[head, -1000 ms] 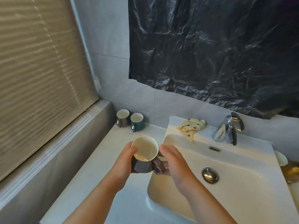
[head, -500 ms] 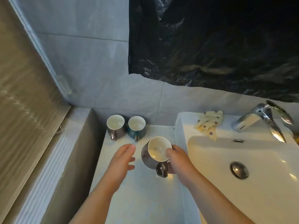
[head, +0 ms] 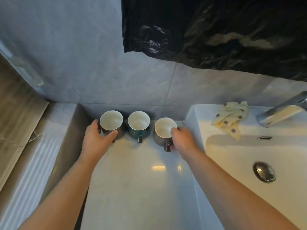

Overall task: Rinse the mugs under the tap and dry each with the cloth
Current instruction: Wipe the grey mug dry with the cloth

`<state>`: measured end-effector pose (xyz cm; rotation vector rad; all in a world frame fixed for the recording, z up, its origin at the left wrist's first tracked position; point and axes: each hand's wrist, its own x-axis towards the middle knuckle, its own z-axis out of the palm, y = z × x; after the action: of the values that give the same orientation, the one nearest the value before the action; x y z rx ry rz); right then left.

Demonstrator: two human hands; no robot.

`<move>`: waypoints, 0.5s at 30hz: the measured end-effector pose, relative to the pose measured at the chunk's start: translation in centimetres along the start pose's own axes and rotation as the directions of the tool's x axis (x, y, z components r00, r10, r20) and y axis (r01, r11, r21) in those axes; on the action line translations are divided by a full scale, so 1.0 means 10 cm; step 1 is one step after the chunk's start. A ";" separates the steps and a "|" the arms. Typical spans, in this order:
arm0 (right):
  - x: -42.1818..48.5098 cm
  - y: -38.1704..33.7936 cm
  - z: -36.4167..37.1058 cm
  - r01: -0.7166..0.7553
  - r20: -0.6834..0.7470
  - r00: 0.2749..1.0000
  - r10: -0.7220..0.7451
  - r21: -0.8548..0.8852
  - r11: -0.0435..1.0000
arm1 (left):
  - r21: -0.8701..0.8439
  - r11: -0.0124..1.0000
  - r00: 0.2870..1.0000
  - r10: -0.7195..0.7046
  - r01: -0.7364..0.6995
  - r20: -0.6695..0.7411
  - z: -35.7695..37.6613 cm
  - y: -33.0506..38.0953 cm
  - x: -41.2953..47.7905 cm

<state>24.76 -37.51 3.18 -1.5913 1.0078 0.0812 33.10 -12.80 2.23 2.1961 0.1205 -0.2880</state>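
Note:
Three mugs with white insides stand in a row on the white counter (head: pixel 136 180) by the tiled wall. My left hand (head: pixel 96 140) curls round the left grey mug (head: pixel 111 120), thumb in front and fingers behind. The teal mug (head: pixel 138 122) stands untouched in the middle. My right hand (head: pixel 182 138) holds the right grey mug (head: pixel 163 128) at its rim and handle; the mug rests on the counter. A cream spotted cloth (head: pixel 231 118) lies crumpled on the sink ledge, beside the chrome tap (head: pixel 280 112) at the right edge.
The white sink basin (head: pixel 249 156) lies to the right, with a chrome drain plug (head: pixel 264 171). A black plastic sheet (head: pixel 216 30) hangs on the wall above. A window sill (head: pixel 25 163) and blind run along the left.
My right hand carried the grey mug from over the sink's edge to the counter and set it beside the teal mug. My left hand let go of it and reached to the left grey mug.

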 end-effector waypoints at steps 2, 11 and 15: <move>0.08 -0.01 0.02 -0.020 -0.015 1.000 0.020 0.009 1.000 | 0.034 0.999 1.000 0.021 -0.021 0.006 -0.01 -0.04 0.09; 0.33 -0.05 0.10 -0.041 -0.014 0.999 0.040 -0.025 0.999 | -0.027 0.997 0.997 0.076 -0.075 0.021 0.03 -0.07 0.21; 0.42 -0.05 0.12 -0.049 -0.006 0.999 0.049 -0.125 0.991 | -0.069 0.993 0.995 0.099 -0.098 0.012 0.05 -0.09 0.21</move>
<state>28.28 -38.87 0.88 -1.6809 1.0615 0.1788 34.87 -12.69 0.69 2.1237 0.0132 -0.2413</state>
